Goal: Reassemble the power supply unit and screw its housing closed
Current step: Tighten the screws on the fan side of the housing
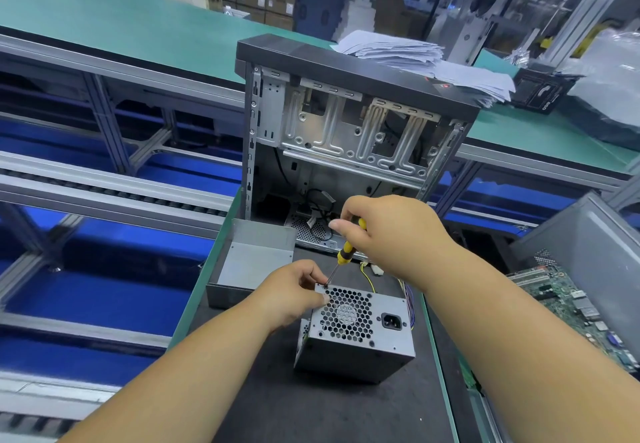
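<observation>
The grey power supply unit point(356, 335) stands on the dark mat, its honeycomb fan grille and power socket facing up. My right hand point(388, 231) grips a yellow-and-black screwdriver point(346, 252), whose tip meets the top left corner of the grille face. My left hand point(294, 290) holds that same corner, fingers pinched close to the screwdriver tip; any screw there is hidden. Coloured wires point(407, 295) trail from the unit's far side.
An open computer case point(346, 130) stands upright behind the unit. A grey metal cover point(249, 262) lies to the left. A motherboard point(571, 307) and another case panel sit at the right. Papers point(415, 58) lie on top of the case.
</observation>
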The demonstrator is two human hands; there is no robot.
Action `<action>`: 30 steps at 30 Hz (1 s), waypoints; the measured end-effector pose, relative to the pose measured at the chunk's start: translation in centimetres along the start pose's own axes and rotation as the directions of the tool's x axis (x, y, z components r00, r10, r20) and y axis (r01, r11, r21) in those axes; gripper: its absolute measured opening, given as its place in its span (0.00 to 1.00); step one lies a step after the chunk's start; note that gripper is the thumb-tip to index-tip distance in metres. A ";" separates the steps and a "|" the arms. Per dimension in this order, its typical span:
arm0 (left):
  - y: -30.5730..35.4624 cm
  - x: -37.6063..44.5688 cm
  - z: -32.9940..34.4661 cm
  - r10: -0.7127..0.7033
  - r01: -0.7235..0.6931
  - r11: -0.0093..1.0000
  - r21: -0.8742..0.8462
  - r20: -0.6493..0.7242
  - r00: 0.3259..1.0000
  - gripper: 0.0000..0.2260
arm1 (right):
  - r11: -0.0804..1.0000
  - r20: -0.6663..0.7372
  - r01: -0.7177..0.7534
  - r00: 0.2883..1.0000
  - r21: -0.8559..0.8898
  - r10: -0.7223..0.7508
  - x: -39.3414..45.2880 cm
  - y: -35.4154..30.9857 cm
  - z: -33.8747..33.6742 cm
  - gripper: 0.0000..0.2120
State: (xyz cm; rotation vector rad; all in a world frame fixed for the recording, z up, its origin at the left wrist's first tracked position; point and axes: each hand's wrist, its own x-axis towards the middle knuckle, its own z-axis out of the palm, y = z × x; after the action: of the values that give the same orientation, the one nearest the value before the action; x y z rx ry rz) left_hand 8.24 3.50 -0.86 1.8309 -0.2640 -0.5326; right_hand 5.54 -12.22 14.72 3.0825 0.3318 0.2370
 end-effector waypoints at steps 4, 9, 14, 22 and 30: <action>-0.1 0.0 0.1 0.002 -0.002 1.000 -0.004 -0.001 1.000 0.08 | 0.991 0.042 0.009 0.999 0.132 -0.015 -0.2 -0.1 0.1 0.10; -0.1 0.0 0.1 0.005 -0.005 1.000 -0.018 -0.002 1.000 0.08 | 0.990 0.047 0.013 0.999 0.143 -0.020 -0.3 -0.1 -0.2 0.12; -0.1 -0.2 0.0 0.011 -0.011 1.000 -0.003 -0.001 1.000 0.08 | 1.000 0.028 0.014 0.999 0.005 -0.014 -0.2 0.0 0.1 0.13; 0.0 -0.3 0.0 0.019 -0.019 1.000 0.006 0.005 1.000 0.08 | 0.990 0.029 0.030 0.999 0.139 -0.034 -0.3 0.0 0.2 0.13; 0.1 -0.3 0.0 0.022 -0.022 1.000 0.010 0.012 1.000 0.08 | 0.991 0.012 0.018 1.000 0.135 -0.019 -0.5 -0.1 0.4 0.14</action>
State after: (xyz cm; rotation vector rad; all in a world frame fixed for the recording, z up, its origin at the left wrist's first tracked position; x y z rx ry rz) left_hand 7.98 3.62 -0.71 1.8333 -0.2952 -0.5282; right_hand 5.12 -12.26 14.30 3.2106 0.3914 0.2012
